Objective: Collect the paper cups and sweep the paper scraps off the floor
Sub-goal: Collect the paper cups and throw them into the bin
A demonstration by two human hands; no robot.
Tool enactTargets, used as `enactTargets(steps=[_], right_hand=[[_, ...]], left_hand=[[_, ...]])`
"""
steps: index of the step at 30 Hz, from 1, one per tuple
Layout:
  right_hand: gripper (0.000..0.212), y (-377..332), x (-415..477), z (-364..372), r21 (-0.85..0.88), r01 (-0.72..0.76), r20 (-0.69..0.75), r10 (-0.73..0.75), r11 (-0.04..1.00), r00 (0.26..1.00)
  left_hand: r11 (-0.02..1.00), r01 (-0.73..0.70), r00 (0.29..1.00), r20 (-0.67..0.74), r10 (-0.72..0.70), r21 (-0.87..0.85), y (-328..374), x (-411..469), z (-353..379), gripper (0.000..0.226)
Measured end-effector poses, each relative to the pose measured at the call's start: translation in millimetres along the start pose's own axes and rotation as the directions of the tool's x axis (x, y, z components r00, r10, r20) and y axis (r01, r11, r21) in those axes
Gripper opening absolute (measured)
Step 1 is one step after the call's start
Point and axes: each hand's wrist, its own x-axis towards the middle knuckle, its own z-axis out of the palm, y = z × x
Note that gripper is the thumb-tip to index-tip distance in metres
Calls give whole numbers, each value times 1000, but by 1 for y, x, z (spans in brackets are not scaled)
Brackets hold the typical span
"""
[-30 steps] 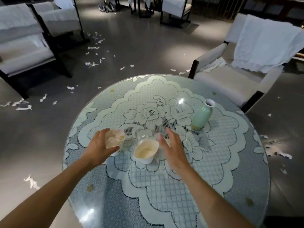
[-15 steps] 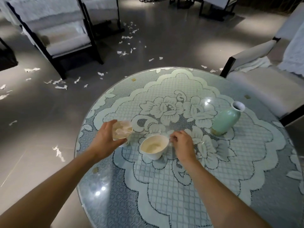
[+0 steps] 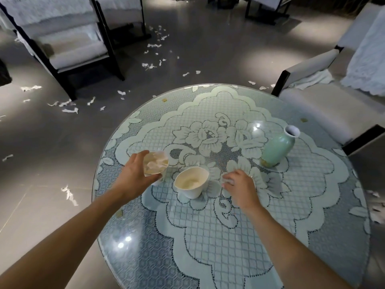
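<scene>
On round table [image 3: 312,236], left hand [image 3: 133,178] gripping crumpled cup [image 3: 155,163], right hand [image 3: 239,186] fingers curled, grip unclear

On the round desk [image 3: 208,257], the near half lay bare under the lace cloth [image 3: 210,230], open to either arm. A white paper cup [image 3: 191,182] stood between the left hand [image 3: 133,176], which had its grip around a crumpled cup [image 3: 155,163], and the right hand [image 3: 239,184], fingers curled down on the cloth. A green vase [image 3: 277,148] blocked the far right. Paper scraps [image 3: 70,110] littered the open floor [image 3: 52,153] left; armchairs [image 3: 68,49] hemmed it in beyond.
</scene>
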Motion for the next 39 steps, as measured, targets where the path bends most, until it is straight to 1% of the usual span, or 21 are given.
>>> enactTargets(steps=[2, 4, 5, 7, 10, 12, 13, 15, 18, 20, 23, 25, 26, 29, 31, 33, 35, 37, 39], right_hand=[[13, -2, 1, 4, -34, 28, -19, -29, 999, 999], [9, -9, 6, 7, 21, -25, -55, 26, 999, 998], [9, -15, 10, 9, 81, -52, -56, 57, 995, 997], [14, -29, 23, 10, 184, -77, -6, 79, 980, 997], [29, -48, 47, 13, 228, -68, 106, 45, 971, 993], [38, -55, 60, 19, 216, -52, 179, 13, 975, 984], [38, -56, 66, 22, 176, -36, 212, -2, 984, 977], [28, -57, 75, 27, 57, 21, 246, -34, 998, 969], [9, -54, 81, 33, -22, 76, 234, -69, 997, 970], [9, -50, 81, 32, -59, 84, 216, -70, 995, 974], [13, -38, 82, 16, -43, -5, 176, 13, 999, 984], [12, -37, 80, -3, 26, -53, 154, 48, 998, 987], [10, -40, 78, -13, 76, -50, 153, 38, 996, 988], [6, -70, 64, -40, 263, -11, 196, -43, 965, 980], [12, -92, 49, -47, 287, 42, 254, -118, 957, 960], [14, -105, 31, -41, 198, 122, 304, -179, 973, 936], [5, -111, 15, -30, 126, 172, 322, -204, 977, 925], [11, -112, 6, -22, 95, 209, 297, -228, 973, 927], [13, -111, 2, -17, 28, 272, 264, -269, 962, 926]], left_hand=[[1000, 3, 1000, 2, -3, -1, 1, 0, 0, 78], [1000, 10, 1000, 6, -10, -11, 2, 0, 0, 78], [1000, 11, 1000, 3, -11, -17, 2, 0, 0, 78], [999, 9, 1000, -11, -10, -31, 2, 0, -1, 77], [999, 29, 999, -36, -30, -43, 0, 0, -3, 78], [998, 43, 998, -50, -46, -52, -2, 0, -3, 78], [997, 46, 997, -56, -49, -54, -3, -1, -3, 77], [997, 50, 996, -68, -54, -54, -4, -1, -3, 76], [997, 66, 995, -76, -70, -50, -7, -3, -3, 77], [996, 74, 994, -78, -77, -41, -7, -4, -3, 78], [997, 74, 994, -78, -76, -30, -3, -6, -3, 77], [996, 84, 994, -62, -86, -32, 1, -7, -3, 77], [996, 86, 995, -54, -88, -40, 3, -7, -3, 77], [996, 70, 997, -36, -72, -53, 11, -8, -4, 76], [997, 61, 998, -22, -62, -39, 14, -10, -5, 77], [998, 56, 998, -11, -57, -23, 16, -11, -6, 78], [998, 55, 998, -7, -55, -18, 15, -12, -7, 78], [999, 44, 999, -3, -44, -32, 13, -14, -7, 78], [998, 29, 1000, 0, -29, -57, 11, -15, -8, 78]])
